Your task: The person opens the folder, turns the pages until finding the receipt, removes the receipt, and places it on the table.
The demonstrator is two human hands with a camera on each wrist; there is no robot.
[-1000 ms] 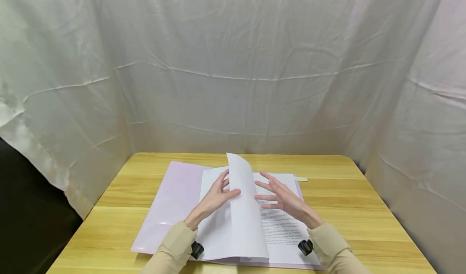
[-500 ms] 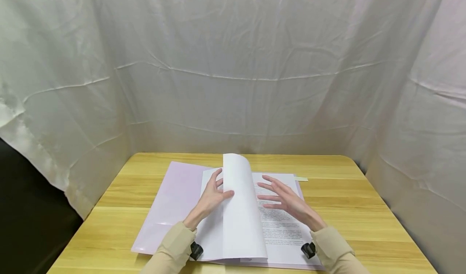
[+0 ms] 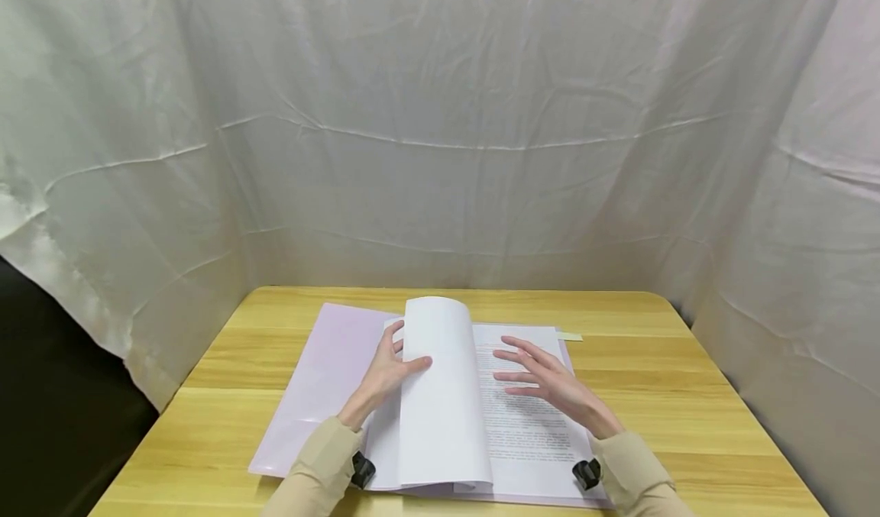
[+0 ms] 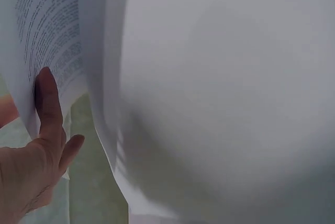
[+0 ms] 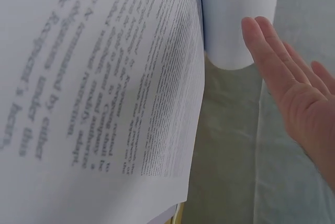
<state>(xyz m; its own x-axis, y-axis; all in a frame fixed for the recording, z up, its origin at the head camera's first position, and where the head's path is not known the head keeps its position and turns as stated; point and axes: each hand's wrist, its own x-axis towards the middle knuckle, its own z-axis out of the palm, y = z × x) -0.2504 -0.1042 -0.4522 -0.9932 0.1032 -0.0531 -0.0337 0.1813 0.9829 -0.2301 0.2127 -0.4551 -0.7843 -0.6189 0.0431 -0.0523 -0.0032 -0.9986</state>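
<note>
Pale grey, creased fabric curtains point(image 3: 440, 120) are hung behind and at both sides of a yellow wood-grain table point(image 3: 674, 395). By the left hand point(image 3: 385, 368), a white, flexible paper sheet point(image 3: 443, 410) is pinched near its free edge: the thumb is laid on the blank face, and the fingers are placed behind, against the printed face. The right hand point(image 3: 546, 379) is held with its fingers spread apart and nothing gripped; it is positioned over a white page of dense black print point(image 3: 525, 448). Whether that page is touched cannot be determined.

The pinched sheet is raised and bowed into a curve between the hands. A plain white page point(image 3: 385, 448) is partly covered by it at the left. All the paper is carried on a lilac, glossy folder point(image 3: 316, 387), which is spread across the near middle of the table. A narrow, pale strip point(image 3: 572, 337) is seen projecting past the folder's upper right corner. Both wrists are fitted with beige sleeves point(image 3: 312, 456) and small black devices point(image 3: 587, 473).
</note>
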